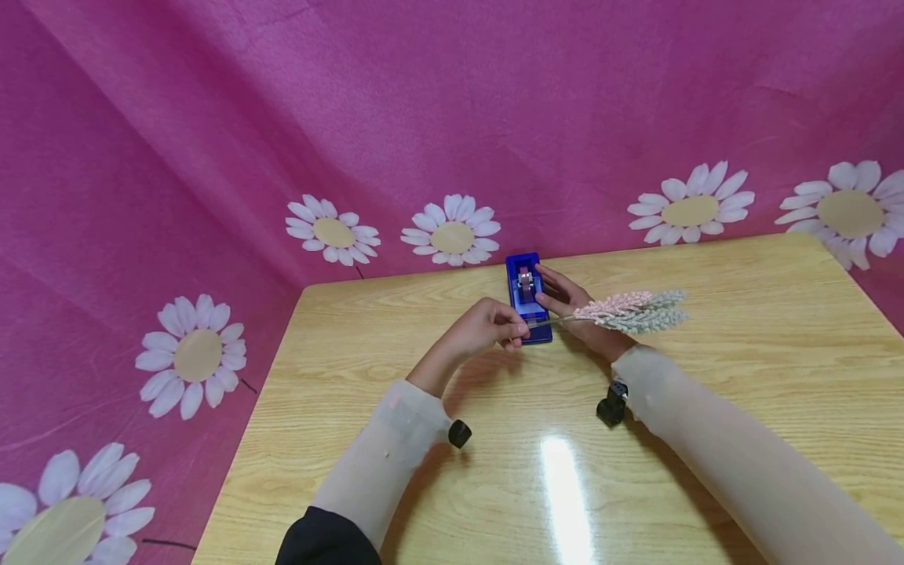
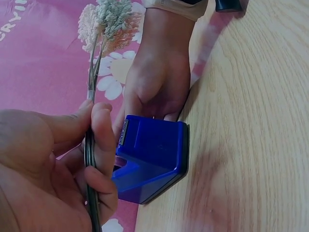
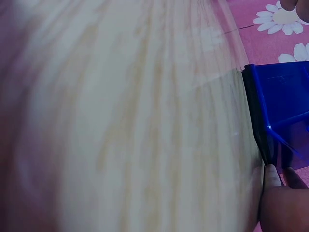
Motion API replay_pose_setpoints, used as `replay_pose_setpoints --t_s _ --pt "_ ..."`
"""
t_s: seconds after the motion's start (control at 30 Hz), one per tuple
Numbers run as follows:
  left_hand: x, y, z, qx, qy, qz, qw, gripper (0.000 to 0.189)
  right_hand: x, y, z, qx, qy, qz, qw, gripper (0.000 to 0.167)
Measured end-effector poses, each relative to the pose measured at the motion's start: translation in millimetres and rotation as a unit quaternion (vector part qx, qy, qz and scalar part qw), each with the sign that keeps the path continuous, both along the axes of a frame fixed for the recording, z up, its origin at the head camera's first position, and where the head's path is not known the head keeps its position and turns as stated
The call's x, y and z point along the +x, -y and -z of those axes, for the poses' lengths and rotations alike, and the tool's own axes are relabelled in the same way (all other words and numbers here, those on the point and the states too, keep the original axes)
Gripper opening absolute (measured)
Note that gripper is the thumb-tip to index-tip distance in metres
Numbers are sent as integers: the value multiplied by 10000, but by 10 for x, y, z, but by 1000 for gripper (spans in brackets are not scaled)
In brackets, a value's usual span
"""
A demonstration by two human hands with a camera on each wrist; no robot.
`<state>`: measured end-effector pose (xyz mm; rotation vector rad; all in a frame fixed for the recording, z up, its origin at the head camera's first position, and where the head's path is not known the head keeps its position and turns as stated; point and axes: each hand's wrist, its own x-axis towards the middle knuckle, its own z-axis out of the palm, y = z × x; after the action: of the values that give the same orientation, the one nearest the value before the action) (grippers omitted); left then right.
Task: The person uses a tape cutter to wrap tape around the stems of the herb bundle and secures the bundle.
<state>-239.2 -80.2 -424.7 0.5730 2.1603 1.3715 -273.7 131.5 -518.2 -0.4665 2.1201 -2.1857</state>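
My left hand [image 1: 490, 323] pinches the thin green stems [image 2: 91, 145] of an artificial flower bunch, with pink sprigs [image 1: 610, 306] and grey-green sprigs [image 1: 650, 312] at its tip. The bunch points right, passing over my right hand. A shiny, clear band [image 2: 91, 94] circles the stems just above my thumb in the left wrist view. On the table stands a blue tape dispenser [image 1: 519, 261], its roll [image 1: 526, 284] in the middle. My right hand [image 1: 575, 310] rests its fairly straight fingers [image 3: 273, 178] against the dispenser's right side; the stems cross over its near end.
The dispenser stands at the far edge of the light wooden table [image 1: 353, 377]. Behind and to the left hangs a magenta cloth [image 1: 424, 102] with large white daisies. Small black cameras [image 1: 611, 404] sit on both wrists.
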Motion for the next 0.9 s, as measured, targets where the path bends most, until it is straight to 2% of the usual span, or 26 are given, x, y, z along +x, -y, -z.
replay_pose_setpoints --t_s 0.23,0.37,0.57,0.63,0.77,0.9 --pt "-27 -11 -15 -102 -146 -21 9998 16 36 0 -70 47 153 1 9999 61" --pt "-42 -25 -22 -119 -166 -13 9998 17 72 8 -120 49 72 -40 10000 61" --pt "-52 -45 -29 -188 -130 -47 9997 18 31 -31 -24 299 41 -63 9995 63" --pt "-58 -52 -23 -93 -95 -119 9998 14 25 -50 -4 586 57 -116 9982 64" --pt "-61 -56 -22 55 -118 -280 9995 9 65 -59 -59 870 56 -222 9959 66" --pt "-64 -53 -23 -38 -330 -336 9989 9 90 -50 -108 698 99 -254 9972 64"
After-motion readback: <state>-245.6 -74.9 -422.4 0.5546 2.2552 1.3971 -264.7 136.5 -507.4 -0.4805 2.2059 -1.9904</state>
